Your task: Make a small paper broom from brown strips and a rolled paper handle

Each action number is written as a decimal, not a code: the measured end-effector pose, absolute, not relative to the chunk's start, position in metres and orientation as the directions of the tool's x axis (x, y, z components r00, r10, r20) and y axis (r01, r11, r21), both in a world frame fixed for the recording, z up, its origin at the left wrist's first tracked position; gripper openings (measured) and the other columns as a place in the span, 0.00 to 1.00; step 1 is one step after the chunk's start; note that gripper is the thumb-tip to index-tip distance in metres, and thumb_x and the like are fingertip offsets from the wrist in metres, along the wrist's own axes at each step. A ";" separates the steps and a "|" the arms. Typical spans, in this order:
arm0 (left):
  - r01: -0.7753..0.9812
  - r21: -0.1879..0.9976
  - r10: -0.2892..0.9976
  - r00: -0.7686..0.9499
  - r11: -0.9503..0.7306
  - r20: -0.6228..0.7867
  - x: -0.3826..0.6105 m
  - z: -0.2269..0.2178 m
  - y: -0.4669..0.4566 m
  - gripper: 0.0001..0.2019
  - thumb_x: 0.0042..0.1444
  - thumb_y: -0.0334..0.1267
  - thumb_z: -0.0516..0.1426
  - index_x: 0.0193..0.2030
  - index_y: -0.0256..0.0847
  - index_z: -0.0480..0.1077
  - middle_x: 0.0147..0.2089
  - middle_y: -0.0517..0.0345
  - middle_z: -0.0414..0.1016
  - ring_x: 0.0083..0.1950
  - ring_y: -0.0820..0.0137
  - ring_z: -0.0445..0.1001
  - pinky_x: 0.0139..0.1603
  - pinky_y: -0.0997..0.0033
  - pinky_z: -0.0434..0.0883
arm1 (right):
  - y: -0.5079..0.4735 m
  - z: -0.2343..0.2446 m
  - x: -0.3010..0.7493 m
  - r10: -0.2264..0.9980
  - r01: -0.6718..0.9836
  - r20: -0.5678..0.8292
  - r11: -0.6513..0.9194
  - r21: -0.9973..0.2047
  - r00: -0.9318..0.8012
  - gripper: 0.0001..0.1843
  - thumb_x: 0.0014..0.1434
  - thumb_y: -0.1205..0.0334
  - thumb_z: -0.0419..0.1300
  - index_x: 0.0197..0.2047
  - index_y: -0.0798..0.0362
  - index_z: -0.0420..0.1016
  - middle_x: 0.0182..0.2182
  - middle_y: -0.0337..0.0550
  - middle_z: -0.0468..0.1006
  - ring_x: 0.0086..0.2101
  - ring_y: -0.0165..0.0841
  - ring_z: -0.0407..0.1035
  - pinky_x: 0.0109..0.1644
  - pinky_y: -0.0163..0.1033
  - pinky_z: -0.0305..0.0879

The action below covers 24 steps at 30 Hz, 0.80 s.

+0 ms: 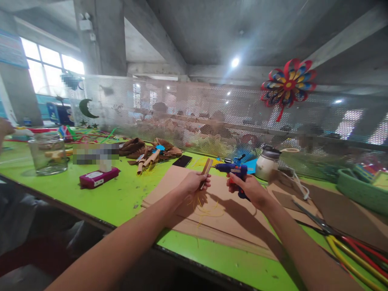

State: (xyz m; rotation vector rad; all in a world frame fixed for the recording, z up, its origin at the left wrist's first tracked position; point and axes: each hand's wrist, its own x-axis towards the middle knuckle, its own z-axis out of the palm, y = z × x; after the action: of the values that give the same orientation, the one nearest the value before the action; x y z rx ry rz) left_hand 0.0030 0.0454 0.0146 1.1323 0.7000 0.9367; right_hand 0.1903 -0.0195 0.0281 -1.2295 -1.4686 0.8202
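My left hand (pixel 197 182) is closed around a narrow strip of brown cardboard (pixel 207 166) that stands up out of the fist at a slant. Yellow strands (pixel 201 208) hang below that hand over the stacked brown sheets. My right hand (pixel 245 188) grips a blue glue gun (pixel 235 168), its nozzle pointing left at the cardboard strip and close to it. Whether the tip touches the strip, I cannot tell. Beneath both hands lies the stack of brown cardboard sheets (pixel 182 226) on the green table (pixel 121 202).
At right are scissors (pixel 324 228) with red and yellow handles, a green basket (pixel 354 188) and a white jar (pixel 268 163). A phone (pixel 182 161), crafted brown paper pieces (pixel 151 155), a tissue pack (pixel 99 178) and a glass jar (pixel 48 155) sit leftward. A perforated screen (pixel 188 105) stands behind.
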 end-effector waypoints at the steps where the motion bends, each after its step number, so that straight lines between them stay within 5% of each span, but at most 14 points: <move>1: -0.257 0.957 0.888 0.460 0.138 -0.005 0.003 0.016 0.044 0.05 0.53 0.30 0.55 0.29 0.30 0.67 0.21 0.58 0.65 0.21 0.80 0.62 0.21 0.80 0.56 | -0.018 0.027 0.192 0.959 0.273 0.281 0.263 -0.926 0.031 0.21 0.51 0.45 0.58 0.27 0.58 0.72 0.22 0.43 0.74 0.22 0.28 0.67 0.25 0.33 0.58; 24: -0.259 0.945 0.807 0.590 0.199 -0.008 -0.001 0.028 0.031 0.07 0.56 0.27 0.51 0.32 0.27 0.69 0.23 0.57 0.64 0.20 0.82 0.60 0.19 0.82 0.53 | -0.007 0.023 0.204 0.930 0.182 0.359 0.341 -0.922 0.078 0.19 0.52 0.46 0.58 0.29 0.56 0.68 0.23 0.39 0.71 0.19 0.26 0.63 0.24 0.33 0.57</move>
State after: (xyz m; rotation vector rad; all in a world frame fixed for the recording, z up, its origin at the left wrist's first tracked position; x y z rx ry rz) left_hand -0.0010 0.0315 0.0277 1.1377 0.5853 0.8077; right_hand 0.2037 -0.0072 0.0232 -1.1026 -1.3942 0.7788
